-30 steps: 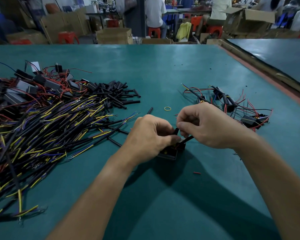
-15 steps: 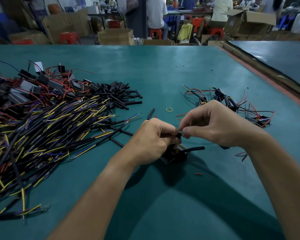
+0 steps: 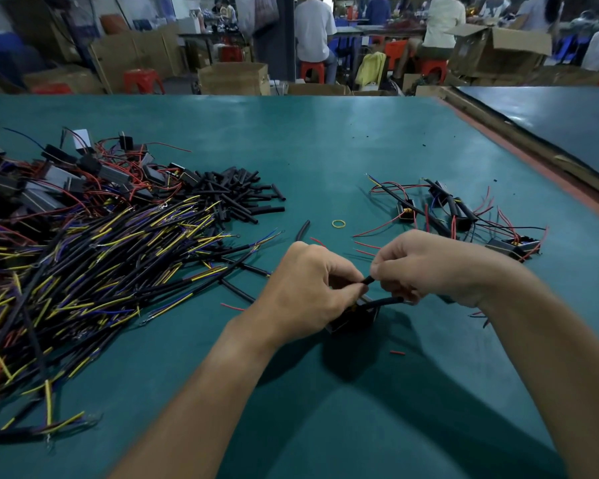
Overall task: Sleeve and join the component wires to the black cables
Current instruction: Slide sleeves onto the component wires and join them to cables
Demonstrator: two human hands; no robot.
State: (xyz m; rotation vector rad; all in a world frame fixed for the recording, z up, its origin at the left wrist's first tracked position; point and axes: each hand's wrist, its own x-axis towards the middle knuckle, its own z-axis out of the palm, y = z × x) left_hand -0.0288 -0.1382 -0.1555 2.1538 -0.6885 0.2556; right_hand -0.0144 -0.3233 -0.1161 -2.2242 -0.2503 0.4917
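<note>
Where the two hands meet over the green counter (image 3: pixel 325 150), the left hand (image 3: pixel 308 288) is curled, thumb and forefinger pinching one end of a black sleeve (image 3: pixel 368 280), and the right hand (image 3: pixel 426 267) pinches the other end at its fingertips. A black component (image 3: pixel 355 321) sits under the left hand's fingers, a black tube (image 3: pixel 384 301) jutting rightward from it. The heap of black cables (image 3: pixel 83 271) lies well to the left.

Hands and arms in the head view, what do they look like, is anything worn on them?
The left hand and right hand are bare: no gloves, rings or watch show. The left forearm and right forearm are bare too, with no sleeve down to the frame's edge.
</note>
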